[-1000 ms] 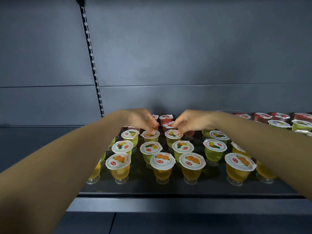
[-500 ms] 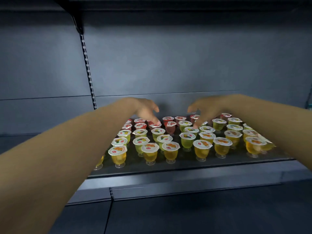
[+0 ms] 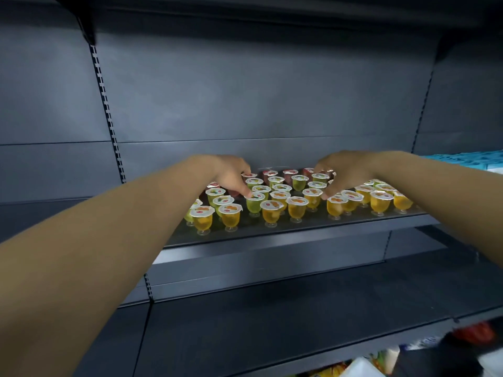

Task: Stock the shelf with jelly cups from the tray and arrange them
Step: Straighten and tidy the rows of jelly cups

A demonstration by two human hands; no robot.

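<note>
Several jelly cups stand in rows on the dark shelf [image 3: 313, 227]: orange ones [image 3: 296, 208] in front, green ones [image 3: 299, 182] behind them, red ones [image 3: 289, 174] at the back. My left hand [image 3: 231, 174] reaches over the left part of the group, its fingertips touching the lid of a green cup [image 3: 254, 203]. Over the right part, my right hand [image 3: 344, 171] is spread, with its thumb on the lid of an orange cup [image 3: 335, 206]. Neither hand grips a cup. No tray is in view.
A bare dark shelf [image 3: 299, 308] lies below the stocked one. Light blue goods [image 3: 462, 159] sit at the far right at shelf height. Colourful packages [image 3: 364, 368] and a red item [image 3: 476, 331] show at the bottom right. A slotted upright [image 3: 107, 115] runs down the back panel on the left.
The view has pulled back and up, so the lower shelf now shows. Both hands let go of the back cups, spread apart and settled on cups nearer the front.
</note>
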